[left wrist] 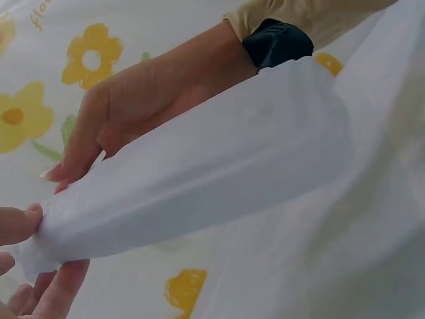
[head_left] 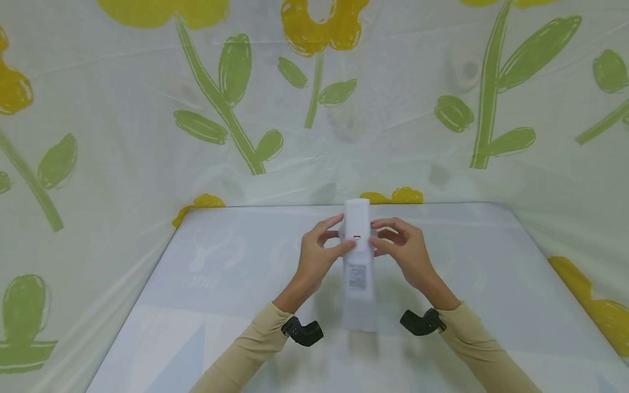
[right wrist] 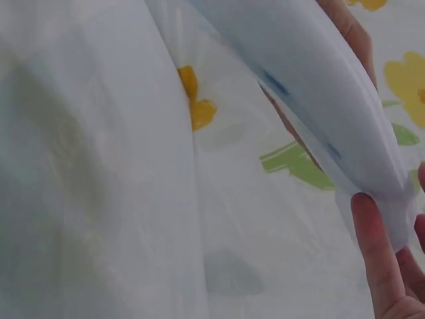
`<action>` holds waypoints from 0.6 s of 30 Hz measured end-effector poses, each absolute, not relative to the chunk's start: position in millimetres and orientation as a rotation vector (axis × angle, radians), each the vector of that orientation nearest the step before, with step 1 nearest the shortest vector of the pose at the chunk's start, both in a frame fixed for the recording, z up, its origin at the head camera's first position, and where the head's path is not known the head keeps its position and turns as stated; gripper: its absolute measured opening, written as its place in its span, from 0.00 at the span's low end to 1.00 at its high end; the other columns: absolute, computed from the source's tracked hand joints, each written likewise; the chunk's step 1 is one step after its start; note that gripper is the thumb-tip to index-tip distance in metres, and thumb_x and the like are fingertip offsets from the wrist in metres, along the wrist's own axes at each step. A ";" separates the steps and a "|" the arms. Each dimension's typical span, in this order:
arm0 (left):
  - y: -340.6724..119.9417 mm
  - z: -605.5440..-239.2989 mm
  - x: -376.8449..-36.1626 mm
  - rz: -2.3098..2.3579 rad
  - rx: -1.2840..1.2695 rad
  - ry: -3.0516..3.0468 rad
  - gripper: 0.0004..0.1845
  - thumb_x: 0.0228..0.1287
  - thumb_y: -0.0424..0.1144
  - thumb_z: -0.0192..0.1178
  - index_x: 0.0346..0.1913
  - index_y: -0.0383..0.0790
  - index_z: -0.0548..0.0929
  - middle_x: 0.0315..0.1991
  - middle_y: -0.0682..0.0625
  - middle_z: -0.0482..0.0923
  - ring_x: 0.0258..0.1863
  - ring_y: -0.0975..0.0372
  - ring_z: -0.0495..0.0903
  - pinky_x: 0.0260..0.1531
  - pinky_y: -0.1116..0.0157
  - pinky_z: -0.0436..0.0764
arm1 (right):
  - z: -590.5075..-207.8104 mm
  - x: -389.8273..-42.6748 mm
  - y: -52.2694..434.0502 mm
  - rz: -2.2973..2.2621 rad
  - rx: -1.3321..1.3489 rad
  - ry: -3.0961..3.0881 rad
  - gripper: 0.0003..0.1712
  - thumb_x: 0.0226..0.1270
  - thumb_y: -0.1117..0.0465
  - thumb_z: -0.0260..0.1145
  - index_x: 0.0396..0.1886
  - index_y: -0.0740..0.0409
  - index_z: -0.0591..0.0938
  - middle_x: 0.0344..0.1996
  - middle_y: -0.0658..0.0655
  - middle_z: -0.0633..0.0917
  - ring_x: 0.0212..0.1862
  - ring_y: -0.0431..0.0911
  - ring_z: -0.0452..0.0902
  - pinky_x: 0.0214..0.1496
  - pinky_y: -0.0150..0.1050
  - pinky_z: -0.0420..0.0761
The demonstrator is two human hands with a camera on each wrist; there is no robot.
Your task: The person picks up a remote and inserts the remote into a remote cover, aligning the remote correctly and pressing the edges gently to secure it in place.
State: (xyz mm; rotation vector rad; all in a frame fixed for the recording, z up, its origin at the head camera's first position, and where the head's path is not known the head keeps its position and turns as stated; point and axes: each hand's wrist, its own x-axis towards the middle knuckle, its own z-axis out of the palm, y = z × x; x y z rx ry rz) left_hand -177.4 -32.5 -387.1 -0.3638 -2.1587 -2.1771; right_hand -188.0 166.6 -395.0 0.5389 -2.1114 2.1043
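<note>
A long white device [head_left: 360, 218] with smooth sides is held up above the table, its long axis pointing away from me. On its upper face are a small dark slot and a printed label [head_left: 357, 277]. My left hand [head_left: 316, 248] grips its left side, thumb on the face near the slot. From the other side my right hand [head_left: 400, 245] pinches it with thumb and fingers. In the left wrist view the white body [left wrist: 199, 179] spans the picture and partly hides the right hand. Bluish marks show along the device's side [right wrist: 312, 80] in the right wrist view.
Beneath the hands lies a pale table [head_left: 221, 273] with a faint pattern. A white sheet [head_left: 393, 109] printed with yellow flowers and green leaves hangs behind and at both sides. Black wrist cameras [head_left: 303, 332] sit on both wrists, over beige sleeves [head_left: 245, 349].
</note>
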 end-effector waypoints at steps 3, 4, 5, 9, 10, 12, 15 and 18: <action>-30.4 -398.2 -180.9 -2.237 -0.388 -2.057 0.26 0.56 0.34 0.68 0.60 0.41 0.77 0.58 0.50 0.71 0.52 0.55 0.76 0.40 0.60 0.83 | -393.0 -188.7 165.1 2.086 0.446 -2.135 0.18 0.59 0.67 0.69 0.48 0.68 0.77 0.43 0.59 0.80 0.39 0.48 0.82 0.33 0.45 0.85; -29.8 -399.1 -180.3 -2.262 -0.410 -2.019 0.25 0.56 0.33 0.68 0.59 0.39 0.78 0.58 0.49 0.71 0.51 0.55 0.76 0.39 0.59 0.83 | -392.8 -189.0 164.5 2.080 0.420 -2.138 0.19 0.58 0.67 0.70 0.48 0.67 0.77 0.43 0.59 0.80 0.39 0.47 0.82 0.33 0.44 0.85; -29.2 -399.9 -179.8 -2.283 -0.429 -1.988 0.23 0.56 0.32 0.67 0.57 0.37 0.78 0.57 0.47 0.72 0.51 0.55 0.77 0.39 0.58 0.83 | -392.5 -189.3 164.0 2.063 0.402 -2.147 0.20 0.58 0.66 0.70 0.49 0.66 0.76 0.43 0.59 0.81 0.39 0.47 0.82 0.32 0.43 0.85; -27.8 -404.0 -179.7 -2.344 -0.452 -1.939 0.16 0.56 0.28 0.66 0.48 0.29 0.81 0.54 0.38 0.72 0.47 0.55 0.79 0.36 0.57 0.84 | -392.3 -189.0 162.7 2.017 0.354 -2.178 0.24 0.57 0.64 0.71 0.52 0.63 0.75 0.42 0.60 0.80 0.38 0.45 0.83 0.30 0.41 0.84; -27.8 -404.2 -179.6 -2.353 -0.441 -1.944 0.14 0.56 0.28 0.66 0.46 0.27 0.81 0.53 0.37 0.72 0.46 0.55 0.79 0.35 0.57 0.84 | -392.5 -188.7 162.7 2.012 0.350 -2.186 0.25 0.57 0.64 0.71 0.53 0.63 0.75 0.42 0.61 0.80 0.37 0.45 0.83 0.29 0.41 0.84; -28.2 -404.2 -179.5 -2.368 -0.416 -1.962 0.11 0.56 0.27 0.65 0.42 0.25 0.81 0.52 0.36 0.71 0.45 0.56 0.79 0.34 0.56 0.84 | -392.7 -187.7 162.6 2.014 0.354 -2.200 0.25 0.57 0.64 0.71 0.54 0.63 0.75 0.41 0.61 0.79 0.36 0.45 0.82 0.28 0.41 0.84; -29.2 -402.7 -179.9 -2.379 -0.389 -1.988 0.09 0.56 0.26 0.65 0.38 0.24 0.80 0.50 0.38 0.72 0.44 0.56 0.79 0.33 0.55 0.84 | -393.0 -186.2 162.8 2.021 0.393 -2.210 0.26 0.57 0.65 0.71 0.55 0.64 0.74 0.41 0.61 0.79 0.36 0.45 0.82 0.27 0.41 0.84; -29.8 -402.0 -180.5 -2.377 -0.368 -1.992 0.08 0.56 0.26 0.65 0.37 0.23 0.80 0.50 0.39 0.73 0.45 0.55 0.79 0.32 0.55 0.84 | -394.3 -185.6 162.7 2.055 0.424 -2.197 0.26 0.57 0.68 0.70 0.55 0.65 0.73 0.41 0.61 0.78 0.35 0.45 0.81 0.26 0.41 0.84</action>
